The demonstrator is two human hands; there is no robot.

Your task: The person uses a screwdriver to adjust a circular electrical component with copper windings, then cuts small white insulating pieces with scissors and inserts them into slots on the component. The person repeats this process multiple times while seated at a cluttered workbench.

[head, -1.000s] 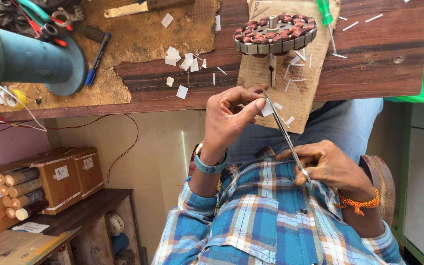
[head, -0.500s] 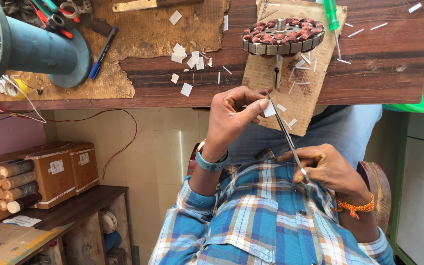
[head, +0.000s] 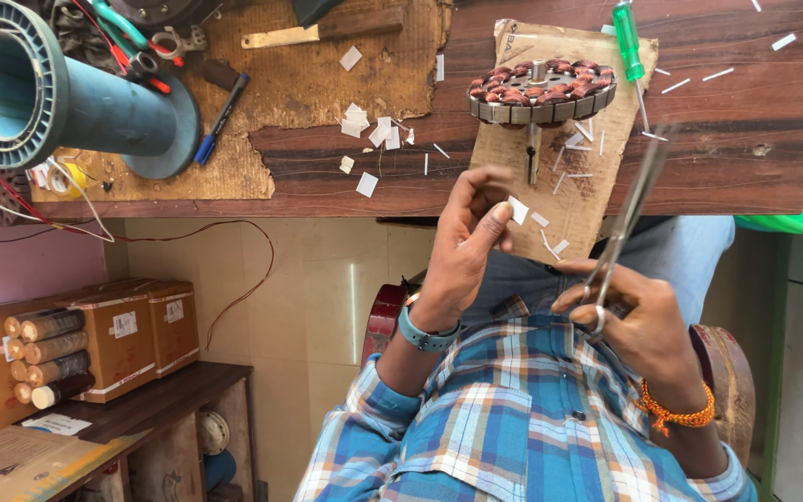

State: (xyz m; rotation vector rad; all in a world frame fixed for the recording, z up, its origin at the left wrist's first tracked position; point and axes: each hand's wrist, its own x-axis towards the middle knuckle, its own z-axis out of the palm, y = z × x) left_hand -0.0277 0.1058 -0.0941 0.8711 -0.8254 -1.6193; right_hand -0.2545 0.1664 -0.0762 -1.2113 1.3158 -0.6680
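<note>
At a wooden workbench (head: 699, 177), a person's left hand (head: 468, 244) pinches a small white paper slip (head: 518, 210) between thumb and fingertips, held just above the bench edge near a sheet of cardboard (head: 559, 186). The right hand (head: 638, 321) grips the handles of long steel scissors (head: 626, 209), blades raised toward the bench. On the cardboard sits a copper-wound motor stator (head: 541, 90), a green-handled screwdriver (head: 629, 46) beside it, with white paper offcuts (head: 369, 130) scattered across the bench.

Wound stator (head: 541, 91) on cardboard (head: 564, 177), screwdriver (head: 629, 46) just beside
</note>
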